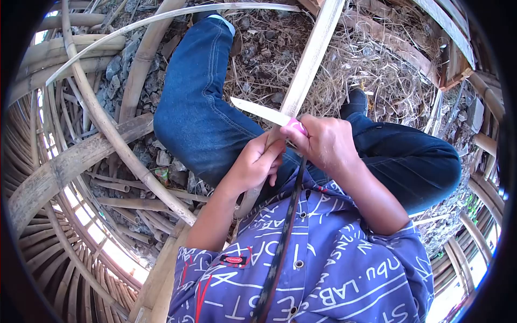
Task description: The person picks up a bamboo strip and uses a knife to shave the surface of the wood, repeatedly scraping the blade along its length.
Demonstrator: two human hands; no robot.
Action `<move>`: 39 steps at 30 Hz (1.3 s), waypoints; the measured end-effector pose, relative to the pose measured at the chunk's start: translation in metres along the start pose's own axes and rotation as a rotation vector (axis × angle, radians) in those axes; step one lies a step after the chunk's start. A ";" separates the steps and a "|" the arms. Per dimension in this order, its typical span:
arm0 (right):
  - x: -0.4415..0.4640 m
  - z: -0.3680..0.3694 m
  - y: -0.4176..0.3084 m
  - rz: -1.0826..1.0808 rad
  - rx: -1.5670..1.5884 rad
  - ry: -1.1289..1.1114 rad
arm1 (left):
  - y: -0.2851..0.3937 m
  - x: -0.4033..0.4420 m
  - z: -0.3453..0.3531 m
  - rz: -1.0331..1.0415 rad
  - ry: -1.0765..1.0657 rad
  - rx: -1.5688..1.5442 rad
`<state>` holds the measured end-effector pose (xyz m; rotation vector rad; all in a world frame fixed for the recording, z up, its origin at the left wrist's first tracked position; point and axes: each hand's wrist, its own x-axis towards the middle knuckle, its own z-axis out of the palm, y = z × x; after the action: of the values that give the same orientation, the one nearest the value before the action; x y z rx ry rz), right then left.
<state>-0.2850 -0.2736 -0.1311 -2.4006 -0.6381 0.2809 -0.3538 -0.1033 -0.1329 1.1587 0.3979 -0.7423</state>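
My right hand is closed around the pink handle of a knife, whose pale blade points to the upper left. The blade lies across a long wooden strip that runs from the top of the view down to my hands. Just left of the knife handle, my left hand is wrapped round the lower part of the strip, its fingers curled. Both hands are close together above my lap. Part of the strip under my fingers is hidden.
Bamboo poles and split bamboo lie at the left. A thin curved strip arches across the top left. A wooden frame stands at the upper right. Dry straw and stones cover the ground between my jeans-clad legs.
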 end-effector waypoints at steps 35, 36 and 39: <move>0.028 0.018 0.007 0.534 1.196 0.069 | -0.002 -0.003 0.003 0.055 0.002 -0.137; 0.030 0.016 0.004 0.529 1.210 0.106 | -0.002 -0.007 0.001 0.084 0.036 -0.063; 0.033 0.012 0.011 0.475 1.198 0.184 | 0.005 -0.023 -0.002 0.093 0.058 0.074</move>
<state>-0.2564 -0.2578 -0.1492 -1.3336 0.2072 0.4616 -0.3665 -0.0934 -0.1156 1.2625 0.3648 -0.6486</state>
